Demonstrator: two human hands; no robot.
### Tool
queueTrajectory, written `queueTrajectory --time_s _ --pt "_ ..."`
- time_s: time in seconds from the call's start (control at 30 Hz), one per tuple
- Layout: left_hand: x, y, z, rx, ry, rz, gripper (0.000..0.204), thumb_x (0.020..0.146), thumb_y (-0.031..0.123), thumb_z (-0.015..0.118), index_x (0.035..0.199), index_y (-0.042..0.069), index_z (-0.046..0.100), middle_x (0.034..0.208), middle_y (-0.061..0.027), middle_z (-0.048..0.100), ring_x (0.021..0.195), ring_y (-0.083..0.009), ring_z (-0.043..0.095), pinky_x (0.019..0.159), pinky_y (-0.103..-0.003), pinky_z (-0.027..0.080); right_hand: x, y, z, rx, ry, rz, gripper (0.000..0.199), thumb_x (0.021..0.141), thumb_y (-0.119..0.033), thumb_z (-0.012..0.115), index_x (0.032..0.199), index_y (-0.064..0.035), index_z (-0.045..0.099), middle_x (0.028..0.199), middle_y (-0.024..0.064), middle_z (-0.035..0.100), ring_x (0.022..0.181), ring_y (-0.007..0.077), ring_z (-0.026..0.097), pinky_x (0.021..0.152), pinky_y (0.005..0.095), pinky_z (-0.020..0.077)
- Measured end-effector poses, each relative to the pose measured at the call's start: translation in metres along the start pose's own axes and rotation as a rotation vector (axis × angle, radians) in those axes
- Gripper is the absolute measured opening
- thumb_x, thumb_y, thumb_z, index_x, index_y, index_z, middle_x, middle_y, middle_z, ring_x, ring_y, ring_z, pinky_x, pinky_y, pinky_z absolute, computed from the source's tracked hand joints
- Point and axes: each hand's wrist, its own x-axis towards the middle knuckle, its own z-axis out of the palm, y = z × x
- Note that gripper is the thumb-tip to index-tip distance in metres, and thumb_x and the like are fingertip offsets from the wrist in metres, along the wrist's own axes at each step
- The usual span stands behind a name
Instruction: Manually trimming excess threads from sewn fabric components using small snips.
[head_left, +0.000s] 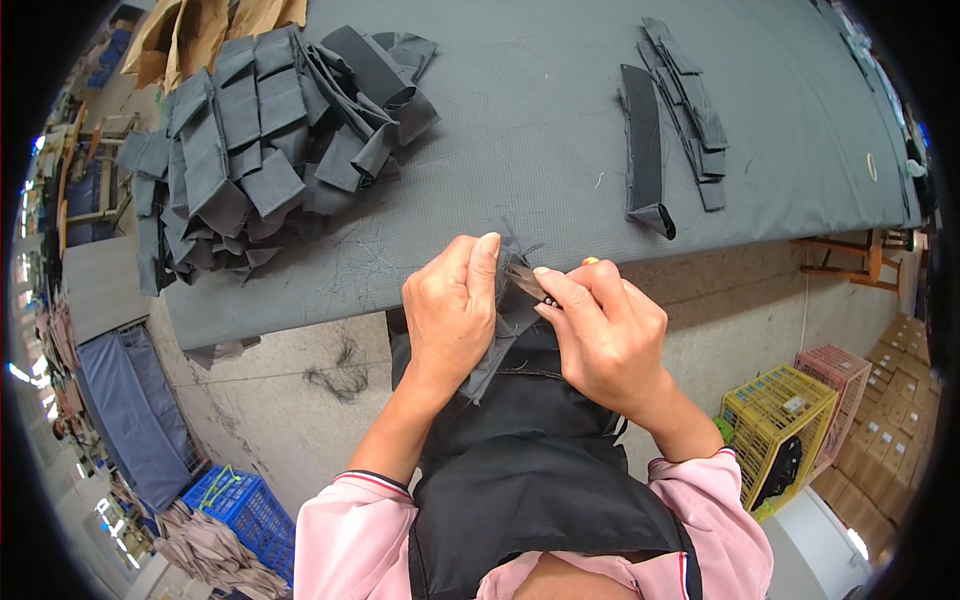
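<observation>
Left hand [450, 310] pinched limp dark fabric piece [510, 315] | right hand [600, 330] closed on small snips [530, 283] | light, floppy; best gripped near the edge.

A long counter covered in dark grey cloth [520, 130] carries a big heap of folded grey fabric pieces [260, 140] at its left end. A smaller row of folded dark fabric strips [675, 120] lies toward its right end, with loose threads [350, 255] near the front edge.

small tool [527, 283] mostly hidden between both grips, fabric piece [505, 330] partly covered by left grip [452, 312], desk [540, 130] far edge cut off
</observation>
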Motion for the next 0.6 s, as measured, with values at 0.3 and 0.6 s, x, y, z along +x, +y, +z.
queueTrajectory --time_s 0.3,0.6 --pt "-0.001 -0.002 0.0 0.098 -0.023 0.089 0.028 0.092 0.019 0.056 0.071 0.001 0.056 0.056 -0.0134 0.05 0.048 -0.0311 0.049 0.046 -0.038 0.037 -0.001 0.009 -0.005 -0.079 -0.105 -0.043 0.025 0.069 -0.006 0.066 0.093 -0.0008 0.063 0.076 0.0031 0.051 0.053 0.0129 0.049 0.048 0.0271 0.0396" --pt "-0.002 -0.004 -0.001 0.017 -0.128 0.009 0.033 0.093 0.023 0.056 0.07 -0.001 0.054 0.054 -0.0118 0.048 0.045 -0.0258 0.045 0.046 -0.036 0.036 -0.002 0.012 -0.012 0.081 -0.134 0.055 0.033 0.062 0.002 0.072 0.094 -0.0037 0.066 0.073 0.0057 0.053 0.057 0.0192 0.052 0.054 0.0274 0.0449"
